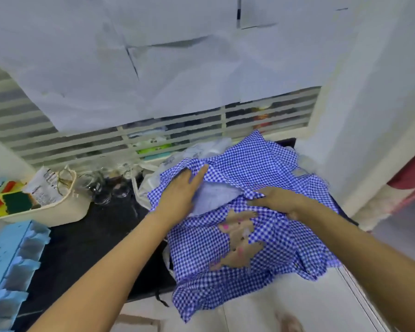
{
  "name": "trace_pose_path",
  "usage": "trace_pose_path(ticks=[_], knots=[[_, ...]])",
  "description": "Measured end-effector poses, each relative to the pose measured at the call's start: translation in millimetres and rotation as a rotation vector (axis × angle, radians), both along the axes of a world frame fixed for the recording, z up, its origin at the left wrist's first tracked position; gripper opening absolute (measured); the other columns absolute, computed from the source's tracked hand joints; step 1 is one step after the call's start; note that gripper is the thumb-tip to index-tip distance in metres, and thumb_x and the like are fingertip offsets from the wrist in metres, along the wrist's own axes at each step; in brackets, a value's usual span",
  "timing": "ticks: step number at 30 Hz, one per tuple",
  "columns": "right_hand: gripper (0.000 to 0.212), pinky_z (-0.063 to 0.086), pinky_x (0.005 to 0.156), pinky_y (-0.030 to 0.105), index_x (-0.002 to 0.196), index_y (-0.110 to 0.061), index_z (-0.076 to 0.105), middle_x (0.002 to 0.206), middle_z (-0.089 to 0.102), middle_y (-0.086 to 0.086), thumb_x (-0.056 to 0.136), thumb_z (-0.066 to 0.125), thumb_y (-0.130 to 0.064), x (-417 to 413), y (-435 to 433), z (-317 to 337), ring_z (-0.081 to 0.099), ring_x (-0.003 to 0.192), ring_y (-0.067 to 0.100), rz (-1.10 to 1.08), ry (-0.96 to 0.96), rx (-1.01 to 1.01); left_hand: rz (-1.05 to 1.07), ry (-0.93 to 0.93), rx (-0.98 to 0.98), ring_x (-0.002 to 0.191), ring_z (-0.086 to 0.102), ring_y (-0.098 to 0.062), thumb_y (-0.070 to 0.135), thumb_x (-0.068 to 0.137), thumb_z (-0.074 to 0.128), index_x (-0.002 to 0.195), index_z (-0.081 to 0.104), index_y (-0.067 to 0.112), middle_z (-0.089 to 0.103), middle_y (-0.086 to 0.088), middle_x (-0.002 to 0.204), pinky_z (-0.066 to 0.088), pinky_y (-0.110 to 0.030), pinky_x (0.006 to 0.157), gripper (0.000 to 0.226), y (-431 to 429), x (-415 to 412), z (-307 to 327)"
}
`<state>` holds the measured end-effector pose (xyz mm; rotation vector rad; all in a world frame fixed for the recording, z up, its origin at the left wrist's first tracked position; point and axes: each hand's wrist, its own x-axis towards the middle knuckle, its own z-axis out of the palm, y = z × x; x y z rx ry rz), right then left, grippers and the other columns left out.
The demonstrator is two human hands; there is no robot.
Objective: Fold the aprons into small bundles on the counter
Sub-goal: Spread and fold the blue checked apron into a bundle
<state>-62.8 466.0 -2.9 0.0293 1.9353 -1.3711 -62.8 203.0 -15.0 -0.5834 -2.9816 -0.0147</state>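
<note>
A blue-and-white checked apron [261, 236] with a brown animal patch lies spread over the right half of the dark counter [86, 240], its lower edge hanging past the front. My left hand [180, 190] rests flat on its upper left part, fingers straight, beside a pale inner fold. My right hand [278, 200] lies palm down on the middle of the apron, fingers pointing left over a cloth edge; whether they pinch it is unclear. A pale printed cloth [201, 149] lies bunched behind the apron.
A cream basket [58, 209] with sponges and papers stands at the left. Glass jars [101, 188] stand behind the counter's middle. A light blue rack [7, 267] runs along the left edge. A white wall [369, 116] closes the right side, a louvred window the back.
</note>
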Motion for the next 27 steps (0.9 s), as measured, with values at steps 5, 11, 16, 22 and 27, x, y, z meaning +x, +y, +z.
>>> trace_pose_path(ticks=[5, 11, 16, 22, 27], knots=[[0.028, 0.057, 0.082, 0.037, 0.102, -0.01, 0.069, 0.096, 0.074, 0.006, 0.087, 0.067, -0.034, -17, 71, 5, 0.07, 0.085, 0.021, 0.032, -0.036, 0.075, 0.014, 0.033, -0.021, 0.12, 0.046, -0.035, 0.028, 0.088, 0.064, 0.149, 0.025, 0.008, 0.053, -0.02, 0.126, 0.035, -0.038, 0.098, 0.075, 66, -66, 44], [0.07, 0.042, 0.1, 0.037, 0.114, -0.015, 0.06, 0.117, 0.063, -0.002, 0.063, 0.076, -0.06, -52, 144, -27, 0.055, 0.109, 0.02, -0.033, 0.073, 0.266, -0.027, -0.109, 0.312, 0.136, 0.036, -0.027, 0.035, 0.092, 0.059, 0.148, 0.031, 0.008, 0.038, -0.016, 0.149, 0.026, -0.032, 0.11, 0.068, 166, -167, 72], [0.074, 0.043, 0.1, 0.039, 0.125, -0.004, 0.057, 0.127, 0.059, 0.013, 0.074, 0.074, -0.054, -95, 196, -106, 0.057, 0.113, 0.029, -0.117, 0.0, 0.328, 0.012, -0.296, 0.635, 0.138, 0.033, -0.016, 0.04, 0.092, 0.059, 0.15, 0.027, 0.013, 0.032, -0.002, 0.153, 0.024, -0.02, 0.104, 0.071, 235, -201, 49], [0.045, 0.027, 0.049, 0.017, 0.058, -0.009, 0.035, 0.045, 0.039, 0.0, 0.089, 0.067, -0.017, -103, 203, -138, 0.042, 0.042, 0.009, -0.246, 0.006, 0.221, 0.165, -0.267, 0.296, 0.144, 0.017, -0.027, 0.053, 0.072, 0.075, 0.151, 0.018, 0.014, 0.018, -0.012, 0.158, 0.013, -0.042, 0.117, 0.105, 199, -192, -14], [0.061, 0.049, 0.069, 0.043, 0.082, -0.007, 0.05, 0.076, 0.053, 0.008, 0.06, 0.085, -0.051, -129, 186, -143, 0.063, 0.082, 0.029, -0.255, 0.15, 0.071, 0.377, -0.324, -0.037, 0.147, 0.005, -0.031, 0.06, 0.067, 0.074, 0.153, 0.007, 0.018, 0.008, -0.015, 0.159, -0.001, -0.052, 0.116, 0.117, 134, -178, -30]])
